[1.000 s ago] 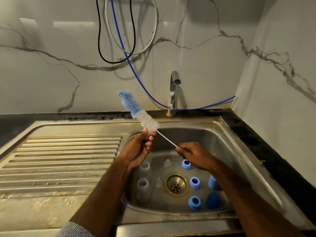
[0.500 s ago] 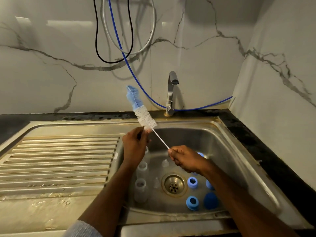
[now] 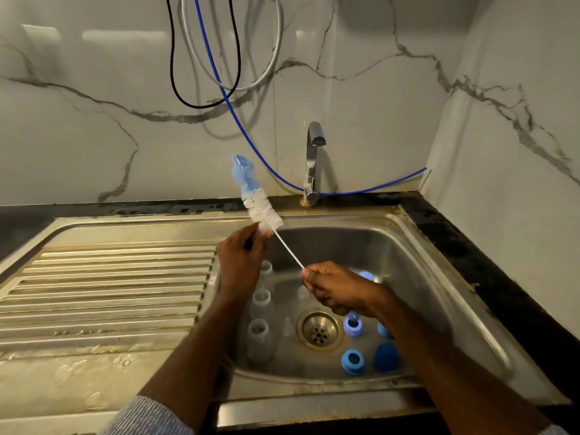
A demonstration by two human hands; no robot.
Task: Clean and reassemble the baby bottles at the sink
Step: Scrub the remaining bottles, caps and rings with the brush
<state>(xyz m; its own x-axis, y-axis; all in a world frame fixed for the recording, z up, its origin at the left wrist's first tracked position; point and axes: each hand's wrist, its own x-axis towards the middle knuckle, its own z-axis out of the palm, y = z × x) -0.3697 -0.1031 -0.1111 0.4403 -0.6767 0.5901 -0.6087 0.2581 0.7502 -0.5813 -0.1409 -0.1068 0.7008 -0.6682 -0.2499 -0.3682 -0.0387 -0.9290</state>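
Brush (image 3: pixel 255 196) prep by the look of it: right hand (image 3: pixel 335 288) fisted round the wire handle, left hand (image 3: pixel 241 262) pinching the lower bristles. Bottles (image 3: pixel 260 321) wait untouched in the sink (image 3: pixel 417 265). Next I'd guess: grab one, push the brush inside.

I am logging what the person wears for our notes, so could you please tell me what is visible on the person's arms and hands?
Both hands, the left hand and the right hand, are bare: no gloves, rings or watch show. The forearms are uncovered too. At the bottom edge, a grey ribbed knit sleeve sits pushed up on the left arm, and a small corner of similar grey fabric shows on the right arm.
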